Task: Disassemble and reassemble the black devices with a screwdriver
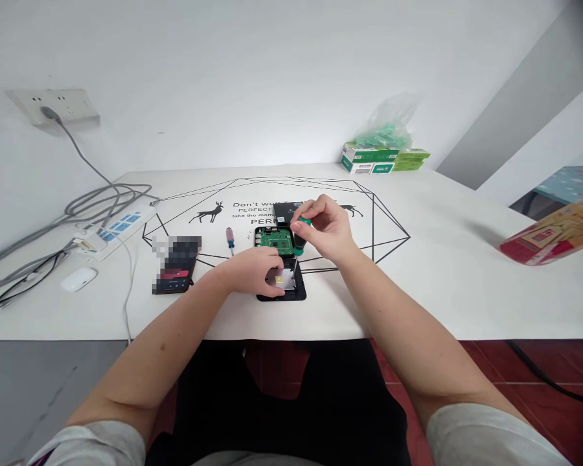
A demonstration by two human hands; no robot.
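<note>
My right hand (pixel 322 225) is closed round the handle of a green and black screwdriver (pixel 300 244), which points down at the right side of a small opened device. The device has a green circuit board (pixel 278 241) at the back and a silver metal part (pixel 280 279) in a black case (pixel 300 292) at the front. Across the metal part lie the curved fingers of my left hand (pixel 267 272), thumb at its near edge. Behind the board is a flat black piece (pixel 284 212), partly covered by my right hand. The screwdriver tip is too small to make out.
Left of the device are a small screwdriver (pixel 230 238), tiny screws and a phone (pixel 179 265). Further left lie a power strip (pixel 126 226), cables, glasses (pixel 29 278) and a white case (pixel 78 279). Boxes (pixel 372 158) stand at the back right; a red-yellow package (pixel 548 236) is at the right.
</note>
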